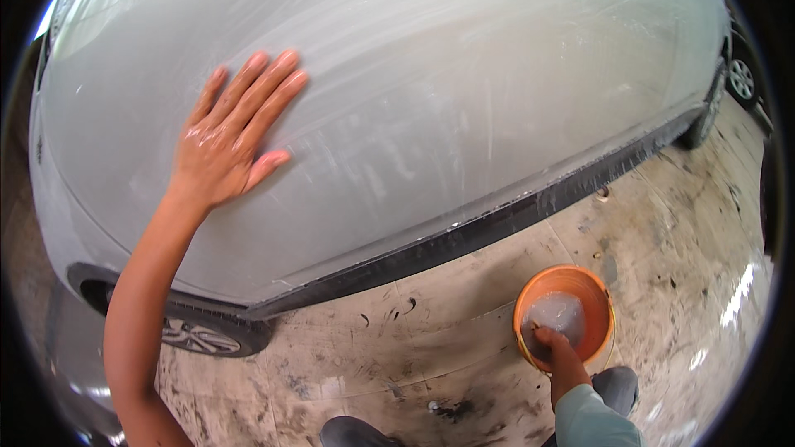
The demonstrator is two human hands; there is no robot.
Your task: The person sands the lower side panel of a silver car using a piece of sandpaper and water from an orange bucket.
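My left hand (236, 132) lies with fingers spread on the silver-grey side of a car (397, 116); its skin is wet and it holds nothing. Whitish smears and streaks run over the panel around it. Down to the right, my right hand (550, 338) reaches into an orange bucket (603, 314) standing on the floor. Cloudy, foamy water (556, 311) fills part of the bucket, and the fingers of that hand are mostly hidden in it, so whether they grip anything does not show.
The car's black lower sill (464, 242) runs from a wheel (203, 335) at lower left to another at upper right. Below lies a stained beige floor (397, 381). My knees show at the lower edge. Another car's wheel (741, 79) stands at far right.
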